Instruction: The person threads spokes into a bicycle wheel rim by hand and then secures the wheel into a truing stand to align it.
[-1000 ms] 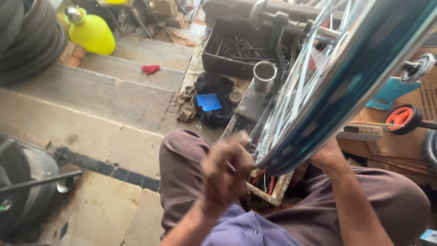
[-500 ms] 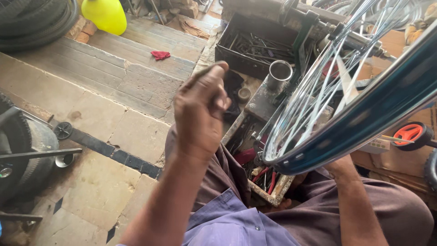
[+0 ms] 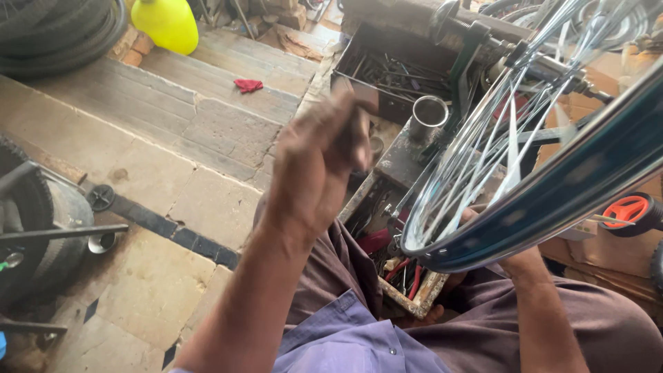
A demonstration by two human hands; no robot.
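Note:
A bicycle wheel [image 3: 552, 186] with a dark blue-green rim and shiny spokes stands tilted in front of me, its hub on a truing stand [image 3: 476, 48]. My right hand [image 3: 507, 262] is under the low part of the rim and grips it; the fingers are mostly hidden behind the rim. My left hand [image 3: 314, 166] is raised left of the wheel, blurred, with its fingers closed round a small dark object [image 3: 359, 135] that I cannot make out. My knees in brown trousers [image 3: 594, 338] are below.
An open wooden box of tools [image 3: 414, 290] sits between my knees, a metal cup [image 3: 429, 110] beyond it. A yellow container [image 3: 166, 24], red rag [image 3: 247, 85] and stacked tyres [image 3: 55, 34] lie on stone steps. A tyred wheel [image 3: 41, 228] stands left, an orange toy wheel [image 3: 625, 211] right.
My left hand has risen from my lap to chest height and moved towards the wheel. The view has tilted down slightly. My right hand stays under the rim.

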